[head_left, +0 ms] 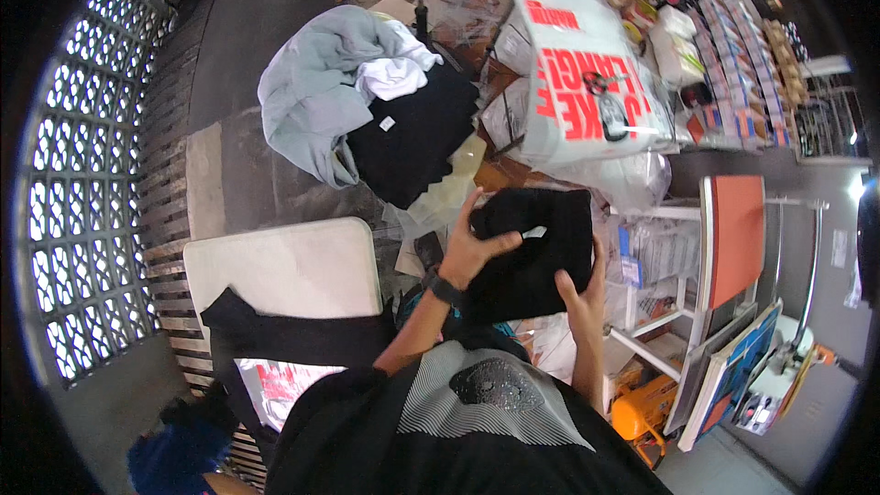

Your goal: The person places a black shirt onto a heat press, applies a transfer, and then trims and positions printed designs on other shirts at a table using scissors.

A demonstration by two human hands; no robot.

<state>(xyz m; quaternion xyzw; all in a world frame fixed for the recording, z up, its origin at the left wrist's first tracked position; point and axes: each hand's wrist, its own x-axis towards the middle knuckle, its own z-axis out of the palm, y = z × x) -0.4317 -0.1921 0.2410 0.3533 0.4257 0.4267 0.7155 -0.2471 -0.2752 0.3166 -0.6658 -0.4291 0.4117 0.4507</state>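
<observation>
Between both hands is a folded black garment (527, 261), with a small white label near its upper middle. My left hand (471, 238) grips its left side, thumb over the front; my right hand (584, 286) holds its lower right, thumb on top. Beyond them, a black garment pile (406, 137) lies beside grey fabric (304, 87) and white cloth (391, 75). At lower left, a cream padded board (280, 261) carries black fabric (291, 328) and a red-printed sheet (280, 390).
At upper right, scissors (598, 82) rest on red-printed white bags (559, 37). A white metal rack (642, 336) with an orange board (735, 234) stands right, above an orange machine (642, 408). A patterned vent-block wall (78, 183) lines the left. Part of another person (220, 481) shows bottom left.
</observation>
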